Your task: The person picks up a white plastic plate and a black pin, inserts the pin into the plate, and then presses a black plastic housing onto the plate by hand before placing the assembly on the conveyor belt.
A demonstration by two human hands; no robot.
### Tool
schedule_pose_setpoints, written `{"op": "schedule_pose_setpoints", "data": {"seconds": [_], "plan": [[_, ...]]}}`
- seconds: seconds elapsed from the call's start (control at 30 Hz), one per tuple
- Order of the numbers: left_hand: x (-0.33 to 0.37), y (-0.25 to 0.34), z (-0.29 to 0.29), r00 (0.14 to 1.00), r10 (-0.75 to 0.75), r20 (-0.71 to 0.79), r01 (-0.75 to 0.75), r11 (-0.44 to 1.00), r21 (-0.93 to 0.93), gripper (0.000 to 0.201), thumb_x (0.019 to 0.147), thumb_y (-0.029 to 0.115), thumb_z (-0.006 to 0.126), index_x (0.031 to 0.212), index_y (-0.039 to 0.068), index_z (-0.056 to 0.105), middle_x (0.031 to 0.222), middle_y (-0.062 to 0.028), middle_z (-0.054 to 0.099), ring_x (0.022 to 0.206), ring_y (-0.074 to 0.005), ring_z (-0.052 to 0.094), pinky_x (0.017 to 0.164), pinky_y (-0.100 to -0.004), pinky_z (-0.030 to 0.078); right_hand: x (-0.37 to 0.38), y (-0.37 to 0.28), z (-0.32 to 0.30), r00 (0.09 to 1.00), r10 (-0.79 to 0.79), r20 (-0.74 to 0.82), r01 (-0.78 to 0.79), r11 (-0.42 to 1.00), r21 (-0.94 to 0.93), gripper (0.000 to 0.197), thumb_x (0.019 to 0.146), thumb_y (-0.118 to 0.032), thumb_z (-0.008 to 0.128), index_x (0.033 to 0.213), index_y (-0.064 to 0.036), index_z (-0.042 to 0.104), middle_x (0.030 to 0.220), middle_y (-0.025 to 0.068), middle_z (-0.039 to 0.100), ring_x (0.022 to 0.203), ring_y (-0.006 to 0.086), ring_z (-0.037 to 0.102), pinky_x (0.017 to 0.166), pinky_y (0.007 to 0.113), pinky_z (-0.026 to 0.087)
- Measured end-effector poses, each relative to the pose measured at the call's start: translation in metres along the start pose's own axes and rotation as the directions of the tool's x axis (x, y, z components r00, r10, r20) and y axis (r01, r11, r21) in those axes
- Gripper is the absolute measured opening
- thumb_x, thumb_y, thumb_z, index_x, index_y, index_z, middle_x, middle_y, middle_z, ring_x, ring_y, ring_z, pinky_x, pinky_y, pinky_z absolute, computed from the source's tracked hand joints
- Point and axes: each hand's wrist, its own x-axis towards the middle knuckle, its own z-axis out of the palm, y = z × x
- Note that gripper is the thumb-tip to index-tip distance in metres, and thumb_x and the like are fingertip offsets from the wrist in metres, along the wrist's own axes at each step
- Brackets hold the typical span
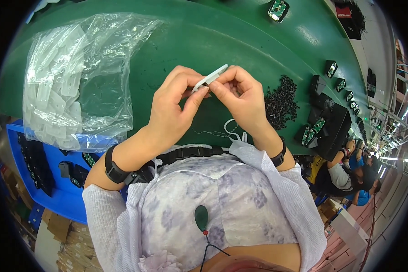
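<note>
Head view.
Bag [109, 59]: one, clear plastic, lying on the green desk [186, 38]; landmark for all below.
Plate [216, 74]: one, white, right of the bag, held tilted over the desk.
Left hand [172, 97]: pinching the plate's nearer end between thumb and fingers.
Right hand [242, 93]: pinching the farther end likewise. The two-ended hold probably steadies the plate and leaves both thumbs able to press.
Black part [206, 84]: one showing, at the plate by the left thumb; seated or loose, cannot tell.
White pieces [54, 93]: many, overlapping inside the bag, beyond count; likely bagged to stay together.
Pile [282, 100]: one, of small black pieces, uncountable, well right of the bag; presumably heaped there for easy right-hand reach.
Bin [72, 206]: one, blue, just below the bag, which overlaps its rim.
Housings [332, 68]: at least four in a row, far right of the bag.
</note>
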Motion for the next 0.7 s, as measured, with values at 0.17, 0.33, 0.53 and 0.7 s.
{"op": "schedule_pose_setpoints", "data": {"seconds": [0.17, 0.33, 0.53, 0.7], "plan": [[0.001, 0.0, 0.0, 0.993, -0.116, 0.025, 0.119, 0.974, -0.192, 0.007, 0.092, 0.001, 0.056, 0.095, -0.005, 0.058, 0.098, -0.0094, 0.056, 0.082, -0.0158, 0.065, 0.073, -0.0265, 0.056, -0.007, 0.011, 0.005, 0.982, -0.166, -0.093, 0.164, 0.986, -0.027, 0.01, 0.088, -0.002, 0.066, 0.09, -0.0023, 0.056, 0.088, 0.0016, 0.055, 0.071, 0.0036, 0.047, 0.062, 0.017, 0.038], [0.002, 0.006, -0.001, 0.954, -0.269, 0.132, 0.299, 0.867, -0.398, 0.01, 0.094, 0.002, 0.054, 0.098, -0.006, 0.057, 0.097, -0.0077, 0.055, 0.083, -0.0156, 0.065, 0.073, -0.0261, 0.055, -0.008, -0.005, -0.01, 0.941, -0.321, -0.104, 0.252, 0.875, -0.414, 0.023, 0.082, -0.006, 0.072, 0.101, -0.0033, 0.059, 0.096, 0.0, 0.051, 0.071, 0.003, 0.041, 0.06, 0.017, 0.033], [0.001, 0.006, 0.001, 0.955, -0.251, 0.16, 0.293, 0.887, -0.356, 0.01, 0.094, 0.002, 0.055, 0.098, -0.006, 0.057, 0.096, -0.0075, 0.054, 0.082, -0.0155, 0.065, 0.074, -0.0254, 0.054, -0.006, 0.006, -0.015, 0.996, -0.091, 0.014, 0.092, 0.986, -0.138, 0.021, 0.083, -0.005, 0.072, 0.098, -0.0024, 0.056, 0.097, 0.0018, 0.051, 0.077, 0.0045, 0.048, 0.065, 0.019, 0.039], [0.001, 0.001, -0.001, 0.934, -0.298, 0.196, 0.349, 0.874, -0.338, 0.012, 0.095, 0.003, 0.052, 0.101, -0.006, 0.057, 0.097, -0.0079, 0.056, 0.08, -0.0157, 0.065, 0.074, -0.0251, 0.054, -0.002, 0.006, -0.017, 0.993, 0.034, 0.117, -0.045, 0.994, 0.096, 0.021, 0.085, -0.004, 0.07, 0.091, -0.004, 0.051, 0.09, 0.0009, 0.051, 0.081, 0.0073, 0.052, 0.071, 0.022, 0.043]]}}
